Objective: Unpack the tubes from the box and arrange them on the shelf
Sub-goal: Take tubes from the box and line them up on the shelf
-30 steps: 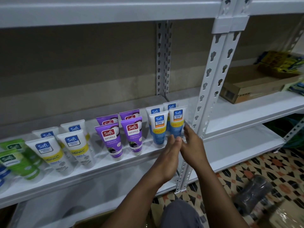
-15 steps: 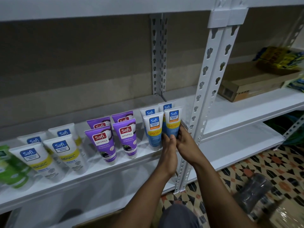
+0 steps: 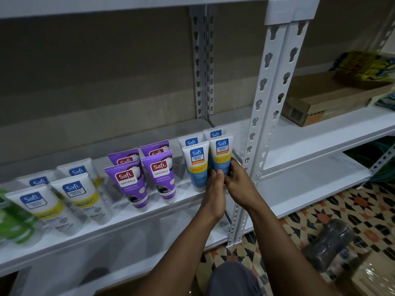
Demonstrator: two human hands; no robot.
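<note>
Tubes (image 3: 158, 171) in two rows on the shelf (image 3: 119, 218)
They run from the frame's left edge to centre, one row behind the other; the post (image 3: 265, 133) stands right of them, and a box (image 3: 324, 103) sits upper right on the neighbouring shelf (image 3: 320, 137).
</note>
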